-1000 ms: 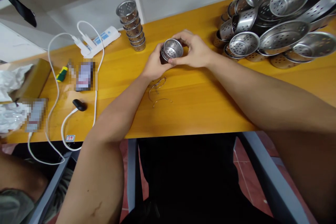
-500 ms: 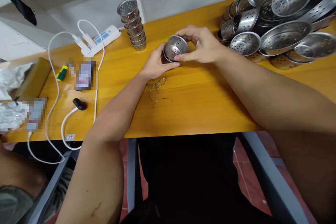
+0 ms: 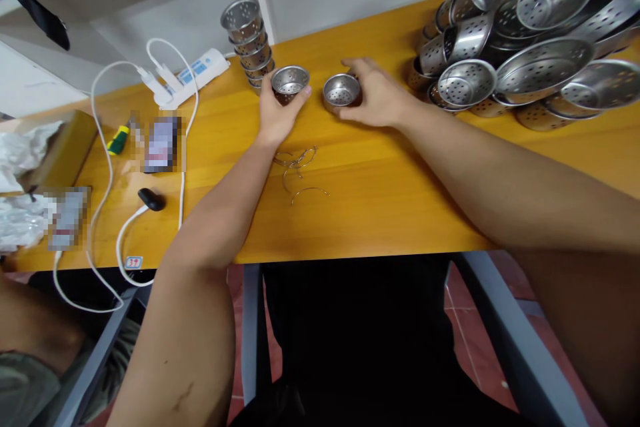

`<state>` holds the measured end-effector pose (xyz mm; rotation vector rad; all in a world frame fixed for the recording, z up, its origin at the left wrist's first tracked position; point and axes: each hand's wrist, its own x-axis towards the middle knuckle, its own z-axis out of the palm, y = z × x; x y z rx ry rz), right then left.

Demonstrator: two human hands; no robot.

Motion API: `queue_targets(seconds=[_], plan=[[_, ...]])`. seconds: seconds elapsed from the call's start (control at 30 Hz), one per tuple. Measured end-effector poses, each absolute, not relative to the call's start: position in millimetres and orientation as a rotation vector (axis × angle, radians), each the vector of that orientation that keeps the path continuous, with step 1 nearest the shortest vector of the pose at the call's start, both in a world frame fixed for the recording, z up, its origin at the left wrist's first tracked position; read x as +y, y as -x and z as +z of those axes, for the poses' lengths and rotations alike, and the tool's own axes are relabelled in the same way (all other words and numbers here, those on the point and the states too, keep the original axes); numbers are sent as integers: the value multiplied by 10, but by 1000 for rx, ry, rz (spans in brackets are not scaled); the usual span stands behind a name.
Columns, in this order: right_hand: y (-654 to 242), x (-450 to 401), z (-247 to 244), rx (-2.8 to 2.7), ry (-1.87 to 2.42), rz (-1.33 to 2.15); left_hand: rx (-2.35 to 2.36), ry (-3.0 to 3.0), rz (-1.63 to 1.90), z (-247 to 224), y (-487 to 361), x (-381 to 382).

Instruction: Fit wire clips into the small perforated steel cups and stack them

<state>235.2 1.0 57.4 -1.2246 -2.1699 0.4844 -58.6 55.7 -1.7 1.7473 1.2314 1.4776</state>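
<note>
My left hand (image 3: 277, 110) is closed around a small perforated metal cup (image 3: 290, 82), thumb at its near side, just right of a stack of similar cups (image 3: 243, 20). To its right, my right hand (image 3: 375, 93) curves around a second small metal cup (image 3: 341, 88), with thumb in front and fingers behind. This cup is upright at table level. Both cups have their open tops facing up and holes in their bottoms. Several thin curved wire pieces (image 3: 300, 161) lie on the wooden table nearer to me.
At the right is a heap of perforated metal cups (image 3: 545, 70) of several sizes. The left side holds a white power strip (image 3: 200, 73) with cables, a green-yellow screwdriver (image 3: 119, 140), a blurred phone (image 3: 163, 143) and a cardboard box (image 3: 70, 147). Another person's leg (image 3: 40, 327) shows at lower left.
The two cups, nested together between my hands before, are now apart. My left hand has carried one left toward the stack; the other stays at my right hand, lower and more upright.
</note>
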Motion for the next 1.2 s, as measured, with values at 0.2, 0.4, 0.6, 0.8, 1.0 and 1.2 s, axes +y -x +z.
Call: queue_targets(seconds=[0.2,0.4,0.6,0.8,1.0,1.2], plan=[[-2345,-104,758,-2245,1143,415,1255,-1712,1488,-44,566,558],[-2116,-597,1311,-2478,823,465,1334,-1764,1431,-131,651,637],[-1765,-918,1010,-2944,573,350,1275,-1675,1494,-182,690,699],[-1627,-820,814,-2883,575,212,1277,-1699,1456,-198,690,690],[-1577,-769,774,-2806,594,274,1321,-1720,1482,-165,645,641],[-1578,-807,795,-2841,603,186,1275,-1631,1498,-173,659,673]])
